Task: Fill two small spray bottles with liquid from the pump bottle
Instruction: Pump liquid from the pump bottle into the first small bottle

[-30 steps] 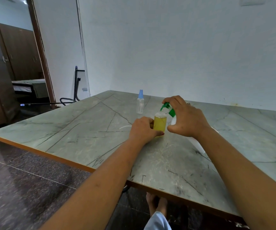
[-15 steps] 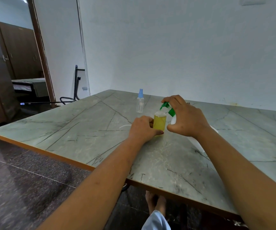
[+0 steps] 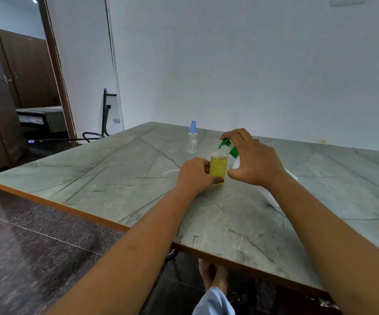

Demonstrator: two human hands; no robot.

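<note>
L hand [image 3: 195, 175] wrapped round small bottle [image 3: 218, 167] of yellow liquid, upright on table [image 3: 115, 178]. R hand [image 3: 252, 158] curled on green pump head [image 3: 228, 146] w/ spout above its mouth. 2nd spray bottle [image 3: 192, 142], blue cap, clear, stands just behind.

A: How is the small bottle of yellow liquid [image 3: 218, 167] held?
B: It is steadied upright on the desk [image 3: 115, 173] by the left hand [image 3: 195, 176]. The green pump head [image 3: 228, 147] is pressed by the right hand [image 3: 252, 160] just beside it.
A: The second bottle?
B: A clear bottle with a blue cap [image 3: 192, 138] is left standing nearer the desk's far edge.
</note>
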